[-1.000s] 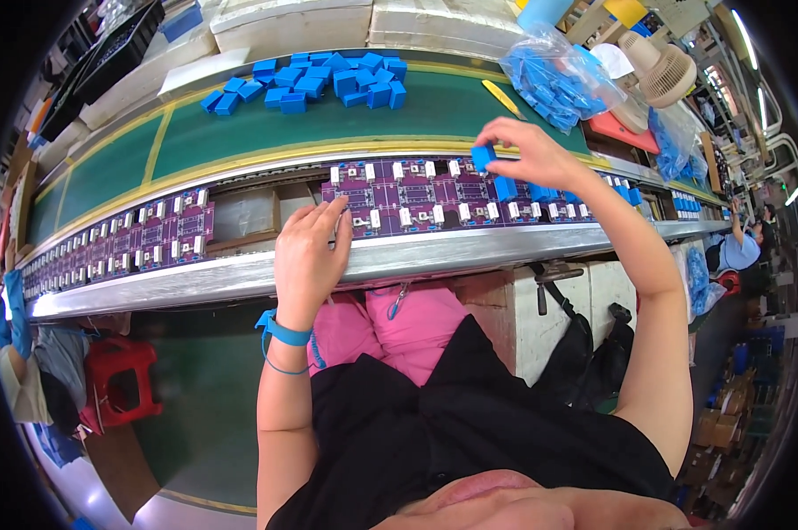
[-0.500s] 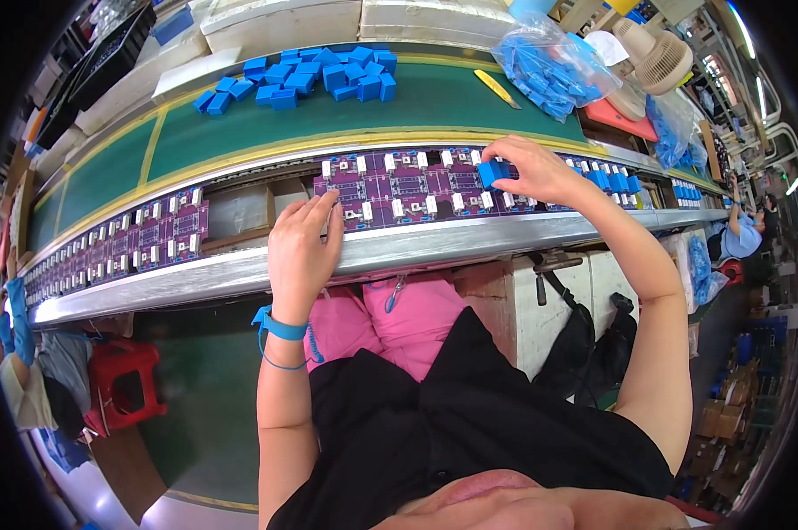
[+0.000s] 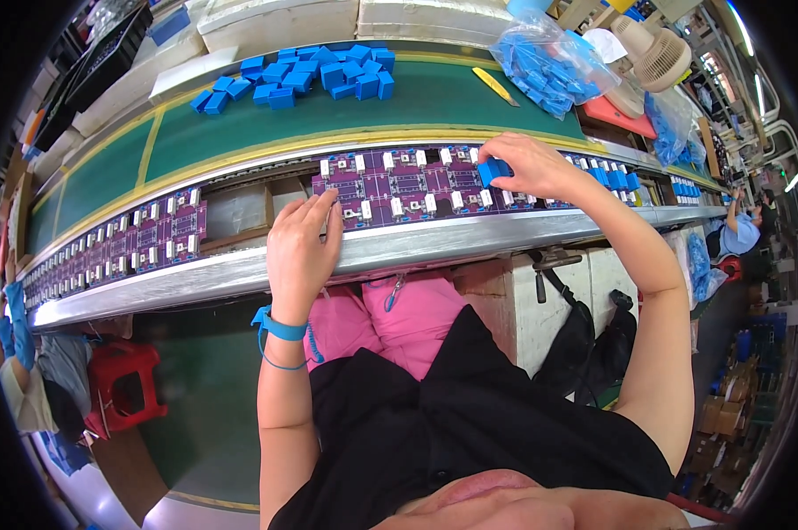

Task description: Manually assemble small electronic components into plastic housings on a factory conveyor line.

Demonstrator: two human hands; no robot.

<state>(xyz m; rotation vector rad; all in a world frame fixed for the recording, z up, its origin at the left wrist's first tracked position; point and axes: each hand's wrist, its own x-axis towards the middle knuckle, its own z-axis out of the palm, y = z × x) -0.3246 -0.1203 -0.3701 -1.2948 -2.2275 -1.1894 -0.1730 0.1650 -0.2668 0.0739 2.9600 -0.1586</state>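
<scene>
Right hand (image 3: pixel 530 166) pinching blue block component (image 3: pixel 494 170), purple circuit board (image 3: pixel 399 185) just at seven o'clock; left hand (image 3: pixel 300 247) open, flat, farther.

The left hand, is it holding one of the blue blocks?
No, the left hand lies flat on the metal rail at the purple circuit board; the right hand holds a blue block.

Black top, pink trousers, blue wrist strap (image 3: pixel 280 325)
</scene>
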